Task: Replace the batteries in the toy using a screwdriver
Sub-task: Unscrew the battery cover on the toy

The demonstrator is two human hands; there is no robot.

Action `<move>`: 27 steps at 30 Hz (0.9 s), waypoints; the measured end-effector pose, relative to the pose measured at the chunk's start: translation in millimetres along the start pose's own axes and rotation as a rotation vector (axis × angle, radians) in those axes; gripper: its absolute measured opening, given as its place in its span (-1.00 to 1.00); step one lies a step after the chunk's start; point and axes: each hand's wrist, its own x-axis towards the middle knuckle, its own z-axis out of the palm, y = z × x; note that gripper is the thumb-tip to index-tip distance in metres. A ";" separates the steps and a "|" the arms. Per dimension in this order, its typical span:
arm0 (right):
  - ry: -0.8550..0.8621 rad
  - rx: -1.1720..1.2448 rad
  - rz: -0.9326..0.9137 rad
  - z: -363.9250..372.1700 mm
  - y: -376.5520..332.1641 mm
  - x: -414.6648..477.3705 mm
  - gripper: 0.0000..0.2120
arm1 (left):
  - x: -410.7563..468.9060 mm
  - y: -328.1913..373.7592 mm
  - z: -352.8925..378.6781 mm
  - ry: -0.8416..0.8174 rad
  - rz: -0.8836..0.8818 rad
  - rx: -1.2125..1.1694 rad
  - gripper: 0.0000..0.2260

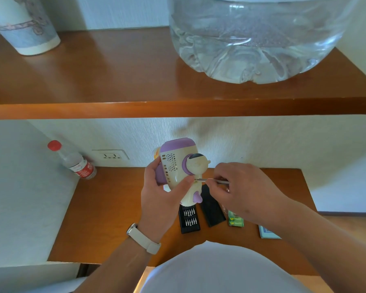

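Both hands are raised above the table (106,208): left hand (161,195) wrapped around the toy (178,166), right hand (239,187) pinching the screwdriver (215,181) level, tip on the toy.

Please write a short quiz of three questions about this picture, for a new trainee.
1. True or false: the left hand holds the toy up off the desk.
2. The right hand holds which thing? A) battery pack B) screwdriver C) bottle
3. Fill in: the open bit case lies on the desk ____ the toy.

Key: 1 true. 2 B, the screwdriver, its tip at the toy. 3 below; the green battery pack lies to its right.
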 end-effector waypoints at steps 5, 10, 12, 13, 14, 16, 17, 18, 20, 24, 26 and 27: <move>0.000 0.054 -0.034 -2.4 -1.1 0.7 -0.84 | 1.4 -0.1 -0.6 -0.009 0.020 0.001 -0.35; 0.030 0.095 -0.010 -3.6 -2.0 0.0 -0.84 | 4.6 2.2 0.0 -0.011 0.029 -0.015 -0.36; 0.037 0.104 0.032 -3.7 -1.4 -0.2 -0.67 | 5.5 3.1 1.0 -0.008 0.038 -0.017 -0.36; 0.031 0.086 0.046 -3.4 -1.0 0.0 -0.61 | 5.8 3.3 1.4 -0.007 0.040 -0.017 -0.36; 0.024 0.057 0.056 -2.8 -0.4 0.0 -0.56 | 6.2 3.4 1.6 -0.007 0.042 -0.018 -0.36; 0.018 0.003 0.063 -1.3 1.1 -0.3 -0.52 | 6.6 3.4 1.6 -0.011 0.044 -0.024 -0.36; 0.019 -0.016 0.060 -0.2 1.4 -0.5 -0.52 | 6.7 3.4 1.6 -0.014 0.045 -0.027 -0.36; 0.021 -0.035 0.054 0.4 1.7 -0.8 -0.54 | 6.5 3.5 1.5 -0.017 0.047 -0.029 -0.36; 0.022 -0.067 0.048 0.8 1.0 -1.7 -0.58 | 5.9 3.3 1.4 -0.022 0.047 -0.033 -0.36; 0.032 -0.038 0.031 -1.0 -1.9 -3.2 -0.68 | 4.5 2.8 1.7 -0.034 0.028 -0.061 -0.37; 0.040 -0.022 0.018 -2.0 -2.9 -3.6 -0.74 | 4.4 2.9 1.8 -0.036 0.019 -0.071 -0.37; 0.041 -0.013 0.015 -2.6 -3.5 -3.6 -0.77 | 4.5 3.1 1.7 -0.035 0.017 -0.076 -0.38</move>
